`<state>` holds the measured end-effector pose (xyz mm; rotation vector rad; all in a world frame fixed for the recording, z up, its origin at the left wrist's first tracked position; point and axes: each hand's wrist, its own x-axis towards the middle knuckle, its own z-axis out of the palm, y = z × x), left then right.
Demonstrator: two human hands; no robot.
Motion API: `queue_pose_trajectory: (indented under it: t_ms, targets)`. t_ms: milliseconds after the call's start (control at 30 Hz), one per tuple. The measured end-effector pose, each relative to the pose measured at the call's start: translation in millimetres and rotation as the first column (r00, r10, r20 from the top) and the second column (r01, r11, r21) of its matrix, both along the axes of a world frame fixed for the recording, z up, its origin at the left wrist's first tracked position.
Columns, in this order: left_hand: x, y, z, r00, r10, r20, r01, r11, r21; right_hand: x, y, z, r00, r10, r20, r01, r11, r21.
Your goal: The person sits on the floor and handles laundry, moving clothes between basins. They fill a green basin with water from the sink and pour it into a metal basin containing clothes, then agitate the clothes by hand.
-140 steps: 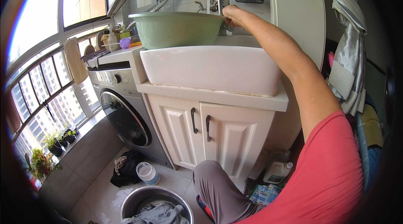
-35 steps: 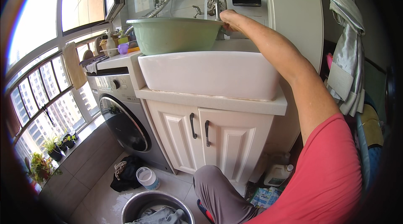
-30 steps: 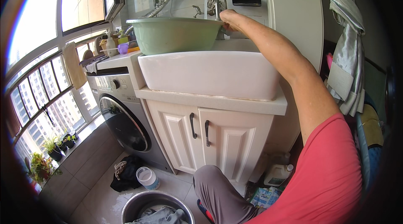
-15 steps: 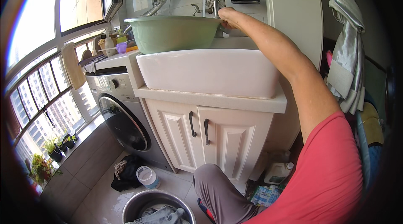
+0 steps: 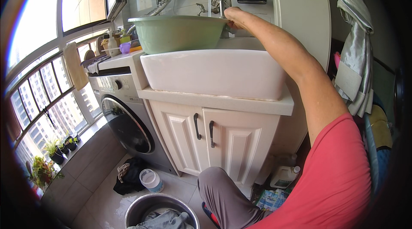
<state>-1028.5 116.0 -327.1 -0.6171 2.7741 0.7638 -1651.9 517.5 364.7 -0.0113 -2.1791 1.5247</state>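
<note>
My right arm reaches up from the right to a large pale green basin (image 5: 182,34), which rests on the white sink (image 5: 210,74). At the basin's right rim, beside the tap (image 5: 221,4), my right hand (image 5: 234,16) is closed on the edge; its fingertips are partly hidden. A stream of water (image 5: 210,1) runs down from the tap and drops behind the near rim. What the basin holds is hidden by its wall. My left hand is out of view.
Below stands a cream cabinet (image 5: 244,139), with a grey washing machine (image 5: 124,113) to its left. On the floor are a metal tub (image 5: 194,214) with wet cloth, a clear plastic bucket (image 5: 150,179) and a dark cloth bundle (image 5: 128,177). A white jug (image 5: 284,176) stands at the right.
The view has shifted very slightly. My right hand stays at the basin's rim, and the water keeps running.
</note>
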Motion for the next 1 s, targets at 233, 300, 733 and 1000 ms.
queue_pose_trajectory:
  t_ms: [233,300,733,1000]
  targets:
    - [5,-20,-47,0.999,0.045,-0.014,-0.045,0.999,0.011,16,-4,-4,1.0,-0.001,-0.009,0.001,0.998,0.057]
    - [1,-11,-28,0.998,0.066,0.001,-0.066,0.998,0.001,15,-2,-3,1.0,0.012,-0.022,-0.011,0.999,0.048]
    - [4,-13,-30,1.0,0.009,0.013,-0.008,0.998,-0.06,16,-5,-3,1.0,0.015,-0.018,-0.015,0.999,0.049]
    - [11,-23,-57,0.999,-0.012,-0.045,0.01,0.999,-0.041,10,-4,-4,1.0,0.014,-0.026,-0.014,1.0,-0.001]
